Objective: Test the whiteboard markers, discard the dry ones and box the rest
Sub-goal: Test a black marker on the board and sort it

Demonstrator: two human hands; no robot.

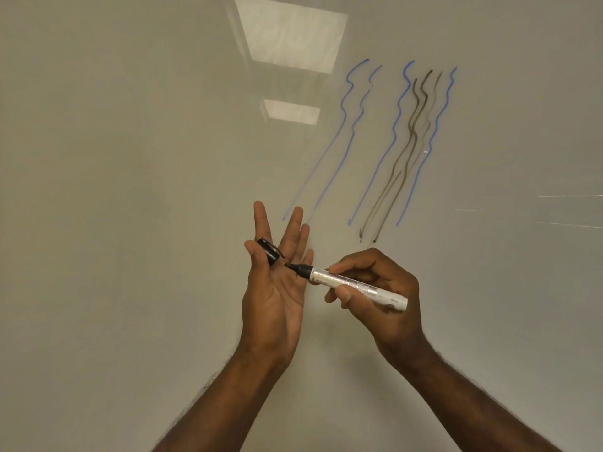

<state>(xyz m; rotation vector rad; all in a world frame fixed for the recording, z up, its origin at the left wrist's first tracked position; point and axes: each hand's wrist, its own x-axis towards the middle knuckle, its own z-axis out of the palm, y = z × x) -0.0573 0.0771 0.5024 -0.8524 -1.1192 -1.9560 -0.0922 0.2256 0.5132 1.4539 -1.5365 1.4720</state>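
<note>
My right hand [380,288] grips an uncapped whiteboard marker [355,284] with a white barrel and a black tip, held level and pointing left. The tip touches the palm of my left hand [275,288], which is raised flat with fingers spread. A black marker cap [269,251] is pinched between the thumb and the base of the forefinger of that left hand. Both hands are in front of the whiteboard [130,190].
Several wavy test strokes are on the board at the upper right: blue lines [342,125] and faint grey-brown lines [411,132]. Ceiling lights reflect in the board [290,31]. No box or other markers are in view.
</note>
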